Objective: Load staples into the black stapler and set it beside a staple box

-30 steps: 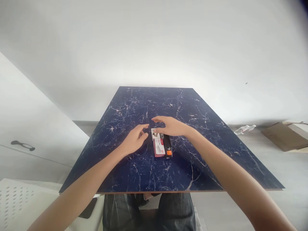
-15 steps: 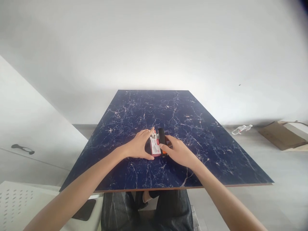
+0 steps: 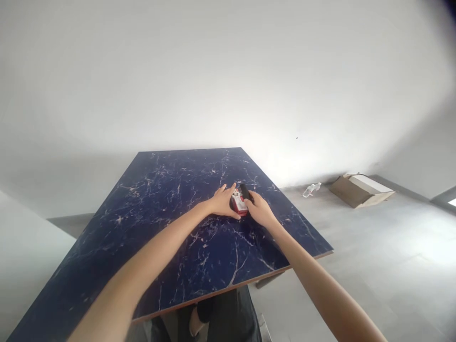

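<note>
A small red-and-white printed box [image 3: 240,205] is at the right of the table, between my two hands. My left hand [image 3: 221,201] curves around its left side, with the thumb at the near end and the fingertips at the far end. Close against the box's right side is a dark, long object that looks like a stapler [image 3: 245,191]. My right hand [image 3: 261,209] grips this from the right, with its thumb on the top near the box. Its lower part is hidden by the right hand. Whether either object rests on the tabletop is unclear.
The dark blue marbled table [image 3: 171,190] stands against a white wall [image 3: 199,76]. On the grey floor to the right lie a clear plastic bottle [image 3: 311,189] and an opened cardboard box [image 3: 356,192]. My legs [image 3: 231,316] are under the table's front edge.
My view has turned to the right, showing more floor on that side. Both hands, the box and the stapler-like object have moved toward the table's right side; the box shows more of its red near end.
</note>
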Tool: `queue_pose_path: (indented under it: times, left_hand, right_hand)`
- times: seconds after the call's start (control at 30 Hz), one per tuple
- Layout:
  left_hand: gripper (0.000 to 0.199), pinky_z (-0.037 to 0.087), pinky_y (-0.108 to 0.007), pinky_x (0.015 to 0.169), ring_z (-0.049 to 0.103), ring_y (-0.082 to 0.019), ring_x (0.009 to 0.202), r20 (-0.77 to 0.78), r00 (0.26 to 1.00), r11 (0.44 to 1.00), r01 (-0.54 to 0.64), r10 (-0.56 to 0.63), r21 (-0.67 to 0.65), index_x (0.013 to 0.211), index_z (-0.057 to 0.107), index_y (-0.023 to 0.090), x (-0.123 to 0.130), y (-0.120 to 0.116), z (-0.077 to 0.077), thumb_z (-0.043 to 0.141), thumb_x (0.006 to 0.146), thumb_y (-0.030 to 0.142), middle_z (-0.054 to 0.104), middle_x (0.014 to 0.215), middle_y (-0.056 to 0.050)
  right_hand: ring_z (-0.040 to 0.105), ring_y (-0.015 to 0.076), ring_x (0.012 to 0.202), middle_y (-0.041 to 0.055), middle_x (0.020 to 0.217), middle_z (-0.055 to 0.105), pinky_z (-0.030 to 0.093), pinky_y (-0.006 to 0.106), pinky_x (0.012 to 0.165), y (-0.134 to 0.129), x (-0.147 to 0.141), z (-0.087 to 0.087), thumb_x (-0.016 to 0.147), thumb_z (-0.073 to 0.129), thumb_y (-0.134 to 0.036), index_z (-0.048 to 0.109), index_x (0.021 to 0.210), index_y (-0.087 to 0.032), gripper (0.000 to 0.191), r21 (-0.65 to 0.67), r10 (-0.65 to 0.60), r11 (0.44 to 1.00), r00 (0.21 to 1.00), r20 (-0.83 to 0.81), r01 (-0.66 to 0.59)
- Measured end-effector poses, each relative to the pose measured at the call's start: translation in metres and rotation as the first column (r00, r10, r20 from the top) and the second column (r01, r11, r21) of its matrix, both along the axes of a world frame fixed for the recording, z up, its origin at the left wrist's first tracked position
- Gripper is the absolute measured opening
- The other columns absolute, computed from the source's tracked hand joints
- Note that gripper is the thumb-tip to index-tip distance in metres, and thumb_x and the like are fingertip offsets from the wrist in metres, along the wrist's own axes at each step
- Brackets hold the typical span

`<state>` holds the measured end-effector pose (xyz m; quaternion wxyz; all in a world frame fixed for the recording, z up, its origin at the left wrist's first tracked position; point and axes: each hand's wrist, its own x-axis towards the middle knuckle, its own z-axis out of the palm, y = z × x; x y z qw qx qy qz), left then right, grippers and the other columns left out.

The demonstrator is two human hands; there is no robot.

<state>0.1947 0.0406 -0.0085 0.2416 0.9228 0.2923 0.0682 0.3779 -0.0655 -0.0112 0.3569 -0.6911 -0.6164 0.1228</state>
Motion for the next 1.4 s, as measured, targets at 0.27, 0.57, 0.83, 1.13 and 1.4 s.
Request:
queue_pose_path:
  times: [0.27,0.57,0.83,1.13,1.4]
  left_hand:
    - [0.147,0.006,-0.060,0.123,0.000,-0.045,0.155,-0.065,0.997,0.999,-0.036,0.037,0.026,0.162,-0.004,0.010,0.131,0.047,-0.002,0.071,0.058,0.083,0.007,0.168,-0.024]
    - [0.085,0.020,-0.046,0.122,0.030,-0.033,0.149,0.347,0.932,0.925,-0.036,-0.105,0.378,0.158,0.028,0.017,0.097,0.025,-0.011,0.055,0.091,0.062,0.034,0.162,-0.016]
    - [0.037,0.039,-0.043,0.107,0.053,-0.026,0.124,0.420,0.901,0.849,-0.137,-0.106,0.510,0.131,0.059,0.019,0.017,-0.030,-0.014,0.045,0.102,0.036,0.062,0.133,-0.012]
    - [0.059,0.027,-0.031,0.054,0.035,-0.012,0.044,0.352,0.879,0.825,-0.443,0.322,0.350,0.048,0.036,0.021,-0.140,-0.056,-0.012,0.040,0.102,0.045,0.035,0.043,0.002]
    - [0.034,0.045,-0.030,0.069,0.066,-0.020,0.070,0.313,0.867,0.807,-0.484,0.389,0.338,0.127,0.057,0.020,-0.133,-0.036,-0.014,0.035,0.104,0.034,0.068,0.079,-0.003]
  right_hand:
    - [0.064,0.0275,0.118,0.0171,0.128,0.068,0.048,0.047,0.103,0.060,0.105,-0.009,0.093,0.038,-0.037,0.061,0.130,-0.014,0.049,0.031,-0.256,0.965,0.960,-0.111,0.261]
    - [0.065,0.0313,0.112,0.0168,0.119,0.072,0.047,0.047,0.100,0.055,0.110,-0.031,0.094,0.040,-0.051,0.061,0.130,-0.016,0.054,0.053,-0.301,0.948,0.941,-0.155,0.312]
    - [0.062,0.0318,0.109,0.0160,0.114,0.071,0.045,0.043,0.096,0.053,0.106,-0.026,0.092,0.041,-0.047,0.063,0.122,-0.017,0.048,0.078,-0.349,0.925,0.912,-0.217,0.372]
    - [0.053,0.0242,0.086,0.0073,0.082,0.058,0.044,0.040,0.088,0.041,0.086,-0.018,0.089,0.047,-0.033,0.049,0.081,-0.023,0.013,0.608,-0.439,0.718,0.898,0.016,0.340]
    - [0.050,0.0226,0.078,0.0052,0.076,0.053,0.043,0.039,0.079,0.030,0.102,-0.022,0.086,0.045,-0.027,0.038,0.071,-0.025,0.016,0.604,-0.547,0.647,0.835,-0.055,0.464]
